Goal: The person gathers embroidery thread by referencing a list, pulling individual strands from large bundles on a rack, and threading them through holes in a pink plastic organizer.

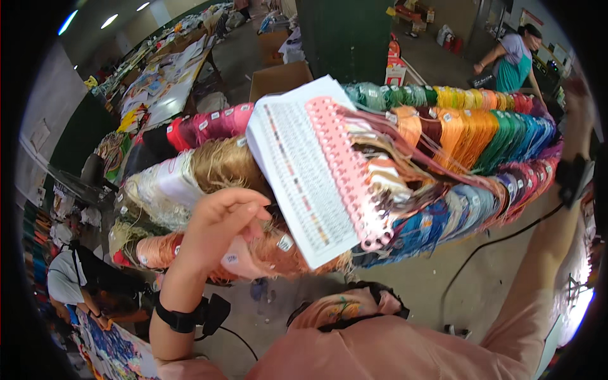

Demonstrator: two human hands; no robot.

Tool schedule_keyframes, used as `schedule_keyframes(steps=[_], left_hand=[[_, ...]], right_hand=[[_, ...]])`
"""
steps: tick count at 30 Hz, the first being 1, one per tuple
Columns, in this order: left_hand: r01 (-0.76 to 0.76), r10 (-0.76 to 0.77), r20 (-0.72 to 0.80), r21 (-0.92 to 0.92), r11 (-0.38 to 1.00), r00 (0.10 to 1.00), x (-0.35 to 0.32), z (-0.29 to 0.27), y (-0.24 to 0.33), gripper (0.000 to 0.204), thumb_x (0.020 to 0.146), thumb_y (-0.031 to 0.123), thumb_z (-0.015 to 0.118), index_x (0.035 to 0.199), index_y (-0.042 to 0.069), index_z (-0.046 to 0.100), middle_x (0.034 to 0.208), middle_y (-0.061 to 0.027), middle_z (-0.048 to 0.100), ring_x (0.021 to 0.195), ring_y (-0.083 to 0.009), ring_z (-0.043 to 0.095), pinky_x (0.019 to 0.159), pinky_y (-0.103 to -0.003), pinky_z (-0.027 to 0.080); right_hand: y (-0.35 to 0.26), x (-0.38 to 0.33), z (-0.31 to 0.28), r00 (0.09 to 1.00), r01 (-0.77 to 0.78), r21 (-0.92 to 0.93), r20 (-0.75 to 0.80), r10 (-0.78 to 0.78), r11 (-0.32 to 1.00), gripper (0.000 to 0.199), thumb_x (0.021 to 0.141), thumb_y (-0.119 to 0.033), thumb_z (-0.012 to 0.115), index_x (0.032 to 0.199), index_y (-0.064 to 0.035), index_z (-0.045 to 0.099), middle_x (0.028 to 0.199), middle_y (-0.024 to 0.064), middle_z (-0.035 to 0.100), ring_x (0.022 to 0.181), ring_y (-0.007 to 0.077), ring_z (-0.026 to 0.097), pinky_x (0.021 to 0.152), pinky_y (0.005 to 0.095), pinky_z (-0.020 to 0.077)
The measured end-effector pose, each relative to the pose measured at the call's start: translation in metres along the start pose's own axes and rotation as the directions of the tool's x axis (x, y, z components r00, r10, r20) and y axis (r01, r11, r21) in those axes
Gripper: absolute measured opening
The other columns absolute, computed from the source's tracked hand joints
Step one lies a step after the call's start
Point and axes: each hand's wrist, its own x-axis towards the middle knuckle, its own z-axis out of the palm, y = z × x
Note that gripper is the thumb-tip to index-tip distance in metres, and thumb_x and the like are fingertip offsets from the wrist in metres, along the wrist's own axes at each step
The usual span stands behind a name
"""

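My left hand (231, 212) hovers over the near-left thread bundles, just left of the printed sheets. Its fingers are bent and drawn together; what they hold, if anything, cannot be made out. White sheets (288, 171) with a printed chart of small colour blocks lie on top of the thread rows. Along their right edge sits a pink perforated thread holder (335, 158), with brown, mauve and white strands (386, 171) hanging from its holes to the right. My right arm reaches out to the far right, where my right hand (577, 98) is dark and smeared at the picture's rim.
Rows of labelled thread hanks surround the sheets: orange (475, 130), blue (411, 231), tan (221, 164) and peach (266, 256). A cardboard box (278, 79) stands beside a dark green pillar (345, 44). Other people are at the far right and lower left. Cables run from both wrists.
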Motion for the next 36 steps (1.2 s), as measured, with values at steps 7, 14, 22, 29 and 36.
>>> schedule_keyframes(steps=[7, 14, 22, 29, 36], left_hand=[[0.052, -0.045, -0.212, 0.026, 0.998, 0.976, 0.111, 0.037, 0.005, 0.022, 0.084, 0.012, 0.045, 0.100, -0.001, 0.049, 0.097, -0.0098, 0.053, 0.077, -0.0157, 0.057, 0.061, -0.023, 0.046], [0.268, -0.283, -0.214, -0.094, 0.959, 0.935, 0.184, 0.038, -0.015, 0.013, 0.082, 0.011, 0.044, 0.089, 0.002, 0.049, 0.084, -0.0057, 0.051, 0.072, -0.0169, 0.058, 0.054, -0.026, 0.047], [0.311, -0.350, -0.176, -0.217, 0.925, 0.920, 0.196, 0.025, -0.014, 0.011, 0.080, 0.005, 0.041, 0.084, 0.000, 0.050, 0.075, -0.0075, 0.052, 0.065, -0.0167, 0.059, 0.046, -0.020, 0.041], [0.233, -0.267, -0.075, -0.307, 0.923, 0.961, 0.196, 0.016, -0.025, 0.013, 0.085, 0.012, 0.043, 0.085, 0.002, 0.052, 0.067, -0.0016, 0.053, 0.055, -0.0088, 0.055, 0.046, -0.017, 0.043], [0.193, -0.224, -0.041, -0.373, 0.908, 0.974, 0.188, 0.015, -0.029, 0.016, 0.086, 0.010, 0.044, 0.094, -0.001, 0.053, 0.072, -0.0039, 0.057, 0.058, -0.0085, 0.056, 0.050, -0.017, 0.046]], right_hand=[[0.036, -0.138, 0.299, 0.696, -0.642, 0.275, 0.600, 0.394, 0.715, 0.012, 0.069, -0.006, 0.054, 0.080, -0.0034, 0.054, 0.066, 0.0032, 0.055, 0.055, 0.0096, 0.049, 0.049, 0.0228, 0.0396], [0.107, -0.172, 0.364, 0.633, -0.418, -0.114, 0.675, 0.379, 0.901, 0.011, 0.069, -0.007, 0.054, 0.077, 0.0008, 0.057, 0.066, 0.0133, 0.059, 0.060, 0.0185, 0.058, 0.056, 0.0286, 0.0452], [0.101, -0.167, 0.368, 0.658, -0.329, -0.165, 0.666, 0.351, 0.930, 0.014, 0.071, -0.012, 0.056, 0.076, 0.0009, 0.058, 0.065, 0.0130, 0.058, 0.058, 0.0223, 0.057, 0.056, 0.0310, 0.0444], [0.090, -0.165, 0.371, 0.667, -0.365, -0.069, 0.676, 0.313, 0.928, 0.014, 0.072, -0.012, 0.057, 0.076, 0.0012, 0.058, 0.066, 0.0122, 0.059, 0.059, 0.0197, 0.057, 0.057, 0.0296, 0.0446], [0.094, -0.173, 0.373, 0.600, -0.572, 0.116, 0.734, 0.318, 0.812, 0.012, 0.076, -0.012, 0.057, 0.075, 0.0003, 0.058, 0.064, 0.0045, 0.057, 0.056, 0.0089, 0.051, 0.053, 0.0234, 0.0418]])
